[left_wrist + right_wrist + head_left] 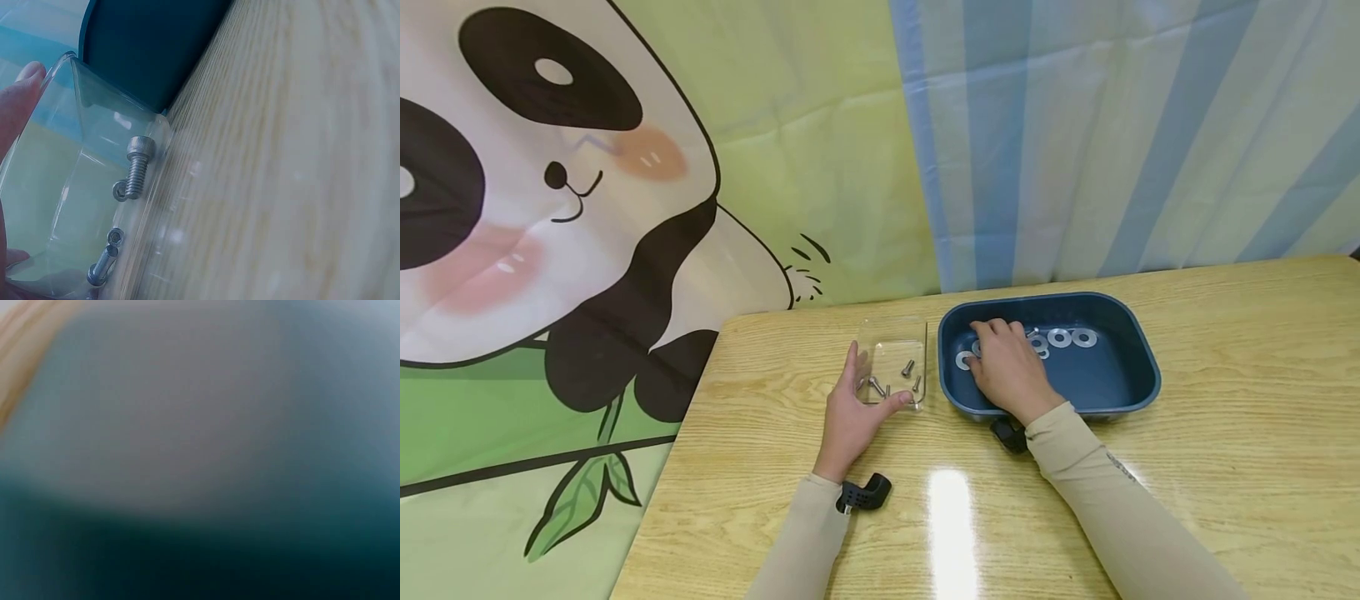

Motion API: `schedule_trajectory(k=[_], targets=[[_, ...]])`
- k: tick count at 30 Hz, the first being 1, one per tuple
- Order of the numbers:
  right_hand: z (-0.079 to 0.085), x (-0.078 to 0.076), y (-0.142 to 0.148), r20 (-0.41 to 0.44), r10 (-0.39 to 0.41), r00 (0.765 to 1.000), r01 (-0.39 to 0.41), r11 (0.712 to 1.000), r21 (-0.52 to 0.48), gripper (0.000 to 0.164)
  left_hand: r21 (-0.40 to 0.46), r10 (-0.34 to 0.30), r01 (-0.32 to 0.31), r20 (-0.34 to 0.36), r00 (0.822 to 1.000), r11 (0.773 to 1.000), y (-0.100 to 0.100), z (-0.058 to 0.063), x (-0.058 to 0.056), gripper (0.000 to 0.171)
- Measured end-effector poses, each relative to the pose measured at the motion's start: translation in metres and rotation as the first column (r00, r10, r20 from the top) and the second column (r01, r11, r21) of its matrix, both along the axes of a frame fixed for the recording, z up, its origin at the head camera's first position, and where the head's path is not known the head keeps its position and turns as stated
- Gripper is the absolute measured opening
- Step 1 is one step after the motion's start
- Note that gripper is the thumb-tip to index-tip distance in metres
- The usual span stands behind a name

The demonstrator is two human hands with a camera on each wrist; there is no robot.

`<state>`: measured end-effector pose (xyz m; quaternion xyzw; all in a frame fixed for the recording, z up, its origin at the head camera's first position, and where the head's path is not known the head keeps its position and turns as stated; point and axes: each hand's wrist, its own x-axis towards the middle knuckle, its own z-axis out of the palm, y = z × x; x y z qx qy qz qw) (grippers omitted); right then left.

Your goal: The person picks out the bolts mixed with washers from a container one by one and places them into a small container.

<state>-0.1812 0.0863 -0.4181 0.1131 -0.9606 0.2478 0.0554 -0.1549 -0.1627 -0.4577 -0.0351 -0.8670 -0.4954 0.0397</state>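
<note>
My left hand [852, 421] holds a clear plastic box [891, 331] at its near left corner, thumb along the front rim and fingers at the left side. Several metal socket-head screws lie inside; one large screw [139, 165] shows clearly in the left wrist view. My right hand [1011, 371] reaches down into a blue bin [1097, 383], thumb and forefinger apart over flat metal washers. Several more washers [1059, 337] lie in a loose row along the bin's far side, with a small screw [1033, 332] among them. The right wrist view is too blurred to show its fingers.
Box and bin stand close side by side on a wooden table [1247, 375]. Behind the table's far edge hangs a printed cloth [820, 150] with a panda and blue stripes. Each wrist wears a black camera mount [865, 493].
</note>
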Motion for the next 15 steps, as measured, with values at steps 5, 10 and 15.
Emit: schedule_trajectory(k=[5,10,15], targets=[[-0.0004,-0.0007,0.0003,0.029,0.007,1.000,-0.008,1.000,0.029,0.052,0.001,0.001,-0.001,0.001,1.000,1.000,-0.0007,-0.0002,-0.0001,0.118],[-0.0003,0.0001,0.0008,0.057,0.005,0.998,-0.007,0.999,0.047,0.052,0.005,-0.001,0.001,0.002,1.000,1.000,-0.0002,0.0009,0.0001,0.118],[-0.0006,0.0007,0.0006,0.085,-0.002,0.996,-0.004,0.998,0.060,0.053,0.006,0.001,-0.001,0.004,1.000,1.000,0.0003,0.0019,0.0005,0.118]])
